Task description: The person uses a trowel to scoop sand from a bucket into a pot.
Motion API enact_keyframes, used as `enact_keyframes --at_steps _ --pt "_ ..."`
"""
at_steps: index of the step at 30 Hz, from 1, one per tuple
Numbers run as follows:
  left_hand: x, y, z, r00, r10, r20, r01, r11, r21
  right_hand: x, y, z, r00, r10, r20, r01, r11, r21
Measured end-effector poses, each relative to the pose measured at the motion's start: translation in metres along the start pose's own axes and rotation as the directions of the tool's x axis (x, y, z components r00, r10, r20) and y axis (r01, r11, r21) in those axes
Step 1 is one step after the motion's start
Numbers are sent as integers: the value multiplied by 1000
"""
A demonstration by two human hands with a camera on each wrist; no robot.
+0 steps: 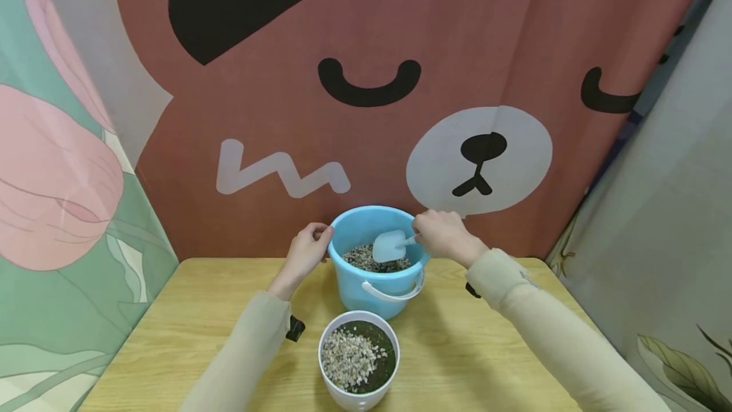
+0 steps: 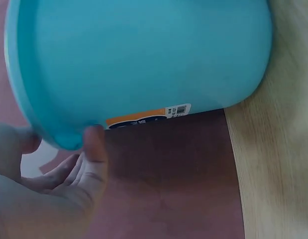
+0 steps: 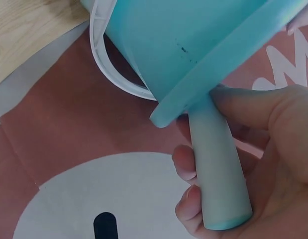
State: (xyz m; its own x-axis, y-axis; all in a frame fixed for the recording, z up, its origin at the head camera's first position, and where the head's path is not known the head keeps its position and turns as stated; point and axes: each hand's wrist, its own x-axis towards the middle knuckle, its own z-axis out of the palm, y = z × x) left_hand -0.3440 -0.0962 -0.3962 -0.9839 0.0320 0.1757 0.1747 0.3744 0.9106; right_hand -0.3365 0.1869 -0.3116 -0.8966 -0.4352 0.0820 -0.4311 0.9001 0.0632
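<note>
A light blue bucket (image 1: 366, 294) stands tilted slightly toward me, with mixed gravel (image 1: 366, 260) in its bottom. At its left rim my left hand (image 1: 309, 248) pinches the edge between thumb and fingers, as the left wrist view shows up close. My right hand (image 1: 443, 234) grips the pale handle (image 3: 219, 169) of a small shovel (image 1: 389, 247), whose light blue blade hangs inside the bucket over the gravel. Nearer to me is a white pot (image 1: 359, 399) holding dark soil (image 1: 382, 336), with pale gravel (image 1: 350, 361) spread over its left and middle part.
The wooden table (image 1: 229, 291) carries both containers. A white bail handle (image 1: 394, 296) hangs down the bucket's front right. Behind the table rises a curtain (image 1: 274, 113) with a bear face, and patterned cloth (image 1: 657, 208) closes off the right side.
</note>
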Motion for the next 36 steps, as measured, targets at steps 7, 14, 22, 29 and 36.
enact_keyframes --at_steps 7,14,22,29,36 --pt "16 4 11 996 -38 -86 37 999 -4 11 -4 4 1000 -1 27 3 998 -70" --pt "19 0 15 987 -72 -141 70 997 -18 23 -13 9 999 -30 24 35 973 -227" --pt "19 -1 16 988 -83 -133 83 997 -4 28 -15 15 998 -56 -16 44 899 -437" --pt "18 1 15 990 -100 -100 101 995 -1 40 -18 25 999 -41 8 40 874 -484" --pt "18 1 16 989 -108 -100 108 994 -4 45 -38 36 983 -183 8 162 845 -509"
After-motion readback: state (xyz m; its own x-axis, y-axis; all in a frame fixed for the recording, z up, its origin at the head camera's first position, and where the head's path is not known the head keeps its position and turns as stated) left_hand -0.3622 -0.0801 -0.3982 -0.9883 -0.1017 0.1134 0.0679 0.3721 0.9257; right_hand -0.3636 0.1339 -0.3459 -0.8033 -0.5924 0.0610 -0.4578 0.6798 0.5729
